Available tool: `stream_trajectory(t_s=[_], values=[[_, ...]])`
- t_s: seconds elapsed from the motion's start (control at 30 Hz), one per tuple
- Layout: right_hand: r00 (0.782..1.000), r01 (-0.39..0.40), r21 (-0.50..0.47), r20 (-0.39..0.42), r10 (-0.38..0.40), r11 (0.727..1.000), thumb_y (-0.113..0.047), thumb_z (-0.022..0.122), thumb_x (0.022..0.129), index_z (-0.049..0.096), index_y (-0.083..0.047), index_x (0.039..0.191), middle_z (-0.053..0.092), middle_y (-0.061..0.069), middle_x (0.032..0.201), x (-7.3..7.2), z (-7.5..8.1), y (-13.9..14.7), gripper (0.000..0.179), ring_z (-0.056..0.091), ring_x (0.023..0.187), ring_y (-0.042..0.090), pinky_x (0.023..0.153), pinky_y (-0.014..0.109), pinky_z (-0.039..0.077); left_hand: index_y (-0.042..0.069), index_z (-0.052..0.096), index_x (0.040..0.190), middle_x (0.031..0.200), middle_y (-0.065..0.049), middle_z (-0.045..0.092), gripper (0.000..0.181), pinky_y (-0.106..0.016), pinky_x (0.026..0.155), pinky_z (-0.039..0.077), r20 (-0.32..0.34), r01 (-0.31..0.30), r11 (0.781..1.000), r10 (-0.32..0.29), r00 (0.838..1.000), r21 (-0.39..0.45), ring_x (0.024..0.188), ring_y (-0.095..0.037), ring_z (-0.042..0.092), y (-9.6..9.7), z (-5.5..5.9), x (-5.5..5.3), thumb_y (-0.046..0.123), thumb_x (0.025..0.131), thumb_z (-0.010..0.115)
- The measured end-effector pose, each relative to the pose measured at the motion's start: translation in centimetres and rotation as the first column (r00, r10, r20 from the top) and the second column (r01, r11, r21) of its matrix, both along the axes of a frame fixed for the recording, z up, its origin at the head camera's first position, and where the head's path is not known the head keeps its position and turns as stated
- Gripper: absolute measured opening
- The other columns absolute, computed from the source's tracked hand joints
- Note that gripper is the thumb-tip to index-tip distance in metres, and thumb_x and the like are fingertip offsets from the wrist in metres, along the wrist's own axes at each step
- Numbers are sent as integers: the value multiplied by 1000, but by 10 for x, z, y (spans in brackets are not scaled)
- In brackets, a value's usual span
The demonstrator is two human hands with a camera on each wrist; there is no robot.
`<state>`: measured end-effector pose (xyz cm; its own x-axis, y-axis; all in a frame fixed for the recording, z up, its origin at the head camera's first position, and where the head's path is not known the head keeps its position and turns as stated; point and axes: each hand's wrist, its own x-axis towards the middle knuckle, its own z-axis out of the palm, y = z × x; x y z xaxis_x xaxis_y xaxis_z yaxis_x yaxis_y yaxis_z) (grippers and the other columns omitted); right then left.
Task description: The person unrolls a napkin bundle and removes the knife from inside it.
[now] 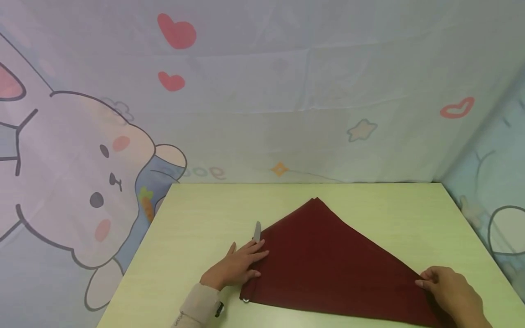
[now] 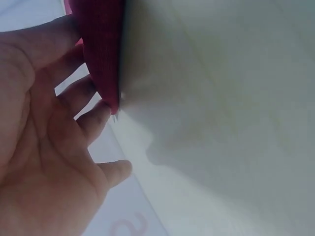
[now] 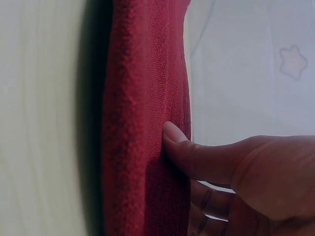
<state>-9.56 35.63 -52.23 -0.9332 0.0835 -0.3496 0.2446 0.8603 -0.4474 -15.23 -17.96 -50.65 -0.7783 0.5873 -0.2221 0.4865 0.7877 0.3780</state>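
A dark red folded cloth (image 1: 328, 264) lies across the table, its peak pointing to the back and its right end running out toward the front. Fingers spread, my left hand (image 1: 238, 268) rests on the left end of the cloth. From under that end a thin grey pointed strip (image 1: 257, 231) sticks out, and a small metal ring (image 1: 246, 300) shows at the lower left corner. My right hand (image 1: 453, 291) pinches the cloth's right edge. In the right wrist view the thumb (image 3: 177, 137) presses on the red fabric (image 3: 142, 98), the other fingers partly hidden behind it.
The pale yellow-green table (image 1: 197, 214) ends at the back against a hanging printed sheet (image 1: 254, 91) with hearts and a rabbit. Another printed sheet (image 1: 504, 182) hangs along the right side. A light sleeve (image 1: 198, 303) covers the left forearm.
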Motion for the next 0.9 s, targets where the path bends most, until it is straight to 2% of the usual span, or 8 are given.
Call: stream_trajectory(t_s=[0.13, 0.3, 0.57, 0.9], values=[[1000, -5, 1, -3, 5, 1000, -39, 78, 88, 73, -13, 94, 71, 4, 90, 0, 0, -1, 28, 67, 83, 27, 63, 50, 51, 20, 48, 154, 166, -3, 30, 59, -70, 118, 17, -53, -10, 999, 8, 999, -47, 155, -30, 23, 7, -1, 3, 30, 99, 67], [1000, -1, -1, 7, 1, 1000, -37, 78, 88, 72, -12, 94, 71, 2, 88, -1, 0, -3, 27, 66, 82, 24, 63, 49, 51, 22, 46, 155, 166, 0, 31, 65, -68, 118, 19, -103, 1, 996, -10, 995, -87, 155, -28, 23, 16, -4, 8, 42, 97, 67], [1000, 0, 18, 7, 0, 1000, -36, 78, 88, 73, -10, 95, 71, 6, 89, -3, 2, -2, 28, 67, 82, 27, 64, 50, 51, 22, 43, 156, 166, 4, 30, 76, -67, 118, 20, -120, 45, 995, -55, 991, -89, 156, -29, 20, 23, -9, 13, 51, 90, 68], [1000, -22, 26, -3, 22, 999, -36, 78, 89, 73, -12, 94, 70, 4, 88, -5, 3, -1, 24, 66, 81, 24, 64, 50, 51, 24, 41, 158, 167, 8, 28, 77, -66, 118, 21, -149, 87, 991, -102, 984, -100, 156, -28, 18, 25, -11, 16, 48, 90, 68]])
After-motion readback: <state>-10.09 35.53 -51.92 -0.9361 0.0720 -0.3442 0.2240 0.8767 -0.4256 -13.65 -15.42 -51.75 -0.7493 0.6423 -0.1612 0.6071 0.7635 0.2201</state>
